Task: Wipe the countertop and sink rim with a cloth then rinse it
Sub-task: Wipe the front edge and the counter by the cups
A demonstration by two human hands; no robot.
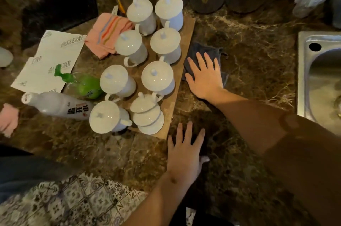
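View from above a dark marble table (254, 45). The right hand (204, 76) lies flat on a dark cloth (201, 50), fingers (209, 59) spread apart and pressing it down, likely so the whole palm drives the wipe. The cloth sits under and just beyond those fingers, beside a board (186, 41) of lidded white cups (158, 76). The left hand (184, 154) rests empty on the table nearer the body, fingers apart, apparently bracing. The sink (302, 71) lies well to the right.

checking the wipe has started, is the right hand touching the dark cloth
Touching. The head view shows the right hand pressed flat, fingers spread, on the dark cloth on the countertop.
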